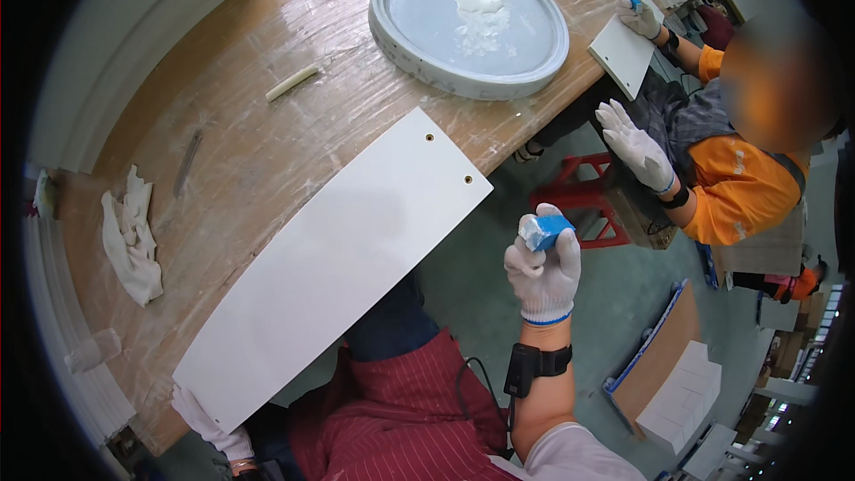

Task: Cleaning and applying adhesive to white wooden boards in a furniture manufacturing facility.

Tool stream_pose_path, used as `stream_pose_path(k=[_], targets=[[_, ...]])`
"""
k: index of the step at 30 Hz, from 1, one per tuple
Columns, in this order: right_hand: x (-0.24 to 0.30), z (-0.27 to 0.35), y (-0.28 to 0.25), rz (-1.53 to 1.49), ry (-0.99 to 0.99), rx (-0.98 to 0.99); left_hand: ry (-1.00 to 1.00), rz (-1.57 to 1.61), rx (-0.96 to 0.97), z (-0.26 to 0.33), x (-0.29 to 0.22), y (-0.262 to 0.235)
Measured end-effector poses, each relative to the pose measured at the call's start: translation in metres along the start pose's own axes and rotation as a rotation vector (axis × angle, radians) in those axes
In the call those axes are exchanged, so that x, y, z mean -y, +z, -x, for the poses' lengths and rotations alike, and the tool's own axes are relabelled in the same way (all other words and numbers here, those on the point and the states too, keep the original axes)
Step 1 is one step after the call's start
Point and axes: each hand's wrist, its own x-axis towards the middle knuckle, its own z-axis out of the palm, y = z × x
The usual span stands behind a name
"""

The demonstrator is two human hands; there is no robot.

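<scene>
A long white board (338, 258) with two brass-coloured holes near its far right end lies slantwise, partly over the table and partly over my lap. At its near left end my left hand (209, 423), in a white knit glove, grips the board's edge; some fingers are hidden by the board. My right hand (545, 272), gloved too, is raised to the right of the board, apart from it. Its fingers are closed round a small blue block (545, 230) with white paste smeared on one face.
On the wooden table (240, 142) stand a round grey lid-like tray (383, 36) with white paste, a pale stick (291, 84), a thin strip (187, 163) and a crumpled glove (134, 236). A co-worker (739, 169) sits at right by a red stool (579, 196), holding another white board (623, 58).
</scene>
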Motion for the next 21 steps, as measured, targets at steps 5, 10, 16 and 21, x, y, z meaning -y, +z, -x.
stream_pose_path(k=[5,10,16,21], targets=[[-0.003,-0.004,0.005,0.025,-0.005,-0.026,0.100,0.030,-0.119,0.005,0.008,0.006],[0.003,-0.007,0.015,0.037,-0.015,-0.009,0.084,-0.014,-0.101,0.006,0.012,0.009],[0.010,-0.011,0.031,0.371,-0.127,-0.061,0.062,0.002,-0.076,-0.002,0.002,0.002],[0.003,-0.005,0.054,0.899,-0.176,-0.279,0.044,-0.044,-0.027,-0.009,0.000,0.001]])
